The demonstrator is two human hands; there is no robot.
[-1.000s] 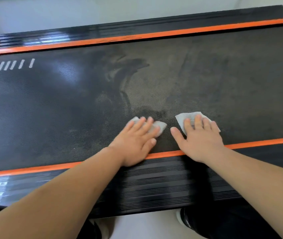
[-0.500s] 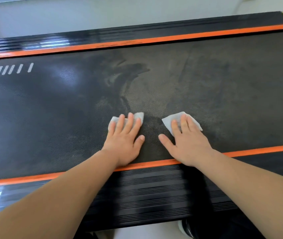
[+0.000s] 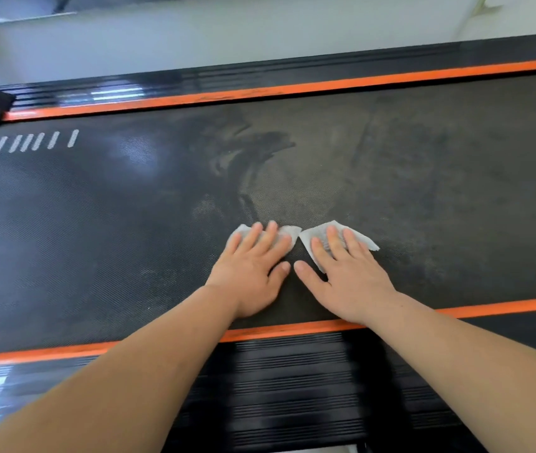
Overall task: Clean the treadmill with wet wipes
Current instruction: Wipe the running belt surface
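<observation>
Treadmill belt [image 3: 96,223] is pressed with wipes [image 3: 361,240] under the left hand [image 3: 253,273] and right hand [image 3: 348,279], fingers [image 3: 253,237] straight; ungripped, wipes may be bunched.

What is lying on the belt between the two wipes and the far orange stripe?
No object: the head view shows only bare belt from the left wipe and right wipe to the far orange stripe, with dark smears.

Dark textured treadmill belt [image 3: 129,223], orange edge stripes [image 3: 293,88], white dashes [image 3: 25,143], white wipes [image 3: 325,230]
</observation>
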